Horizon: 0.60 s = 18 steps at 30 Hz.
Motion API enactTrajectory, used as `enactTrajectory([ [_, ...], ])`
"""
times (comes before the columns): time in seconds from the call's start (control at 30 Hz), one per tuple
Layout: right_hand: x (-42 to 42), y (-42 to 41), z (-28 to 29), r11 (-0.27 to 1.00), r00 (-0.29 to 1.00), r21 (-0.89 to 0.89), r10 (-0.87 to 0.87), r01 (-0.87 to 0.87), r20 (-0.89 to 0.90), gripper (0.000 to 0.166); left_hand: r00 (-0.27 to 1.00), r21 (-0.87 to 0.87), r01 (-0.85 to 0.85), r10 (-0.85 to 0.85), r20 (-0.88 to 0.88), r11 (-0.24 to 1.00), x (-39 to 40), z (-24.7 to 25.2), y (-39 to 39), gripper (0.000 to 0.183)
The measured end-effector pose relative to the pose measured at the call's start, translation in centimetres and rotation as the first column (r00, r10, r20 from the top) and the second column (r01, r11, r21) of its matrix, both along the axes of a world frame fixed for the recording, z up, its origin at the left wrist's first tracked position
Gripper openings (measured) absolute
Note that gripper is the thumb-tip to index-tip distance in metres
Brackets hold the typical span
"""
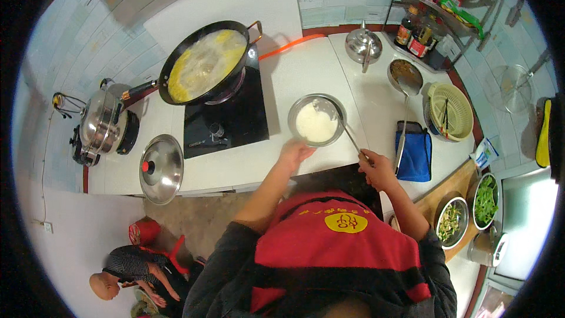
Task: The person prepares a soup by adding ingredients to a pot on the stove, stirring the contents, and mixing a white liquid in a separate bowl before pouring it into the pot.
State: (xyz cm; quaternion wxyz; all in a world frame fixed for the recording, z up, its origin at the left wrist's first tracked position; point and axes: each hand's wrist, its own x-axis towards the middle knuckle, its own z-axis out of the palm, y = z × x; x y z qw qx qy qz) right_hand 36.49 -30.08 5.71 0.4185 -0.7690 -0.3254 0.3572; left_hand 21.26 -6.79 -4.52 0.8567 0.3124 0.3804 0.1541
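Note:
A steel bowl point(317, 120) with a thick white mixture stands on the white tiled counter point(282, 79). At the bowl's near left rim is my left hand point(296, 155), touching it; whether its fingers grip the rim is unclear. My right hand point(376, 168) is closed around the handle of a metal utensil point(351, 136), whose head rests inside the bowl against the right wall. Up and to the left, a black wok point(207, 62) holds pale yellow, foamy liquid, over a black cooktop point(225, 119).
Left of the cooktop are a steel lid point(161, 169) and a steel pot point(100, 119). On the right lie a ladle point(402, 134), a blue cloth point(414, 154), a green basket point(450, 110) and bowls of chopped food point(452, 223) and greens point(486, 201). A person point(141, 269) sits at lower left.

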Motion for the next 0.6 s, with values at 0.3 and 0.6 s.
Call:
enactTrajectory([
  [0.3,-2.2,1.9,-1.1,0.997,0.964,0.059,-0.03,0.048,-0.264,0.038,0.998,-0.012,0.0,0.0,-0.058,1.0,-0.1,1.9,-1.0,0.03],
  [0.6,-3.5,0.3,0.6,0.999,0.945,-0.024,0.038,-0.048,-0.324,0.035,1.0,-0.039,-0.001,0.0,-0.025,0.999,-0.6,1.0,-0.8,0.03],
])
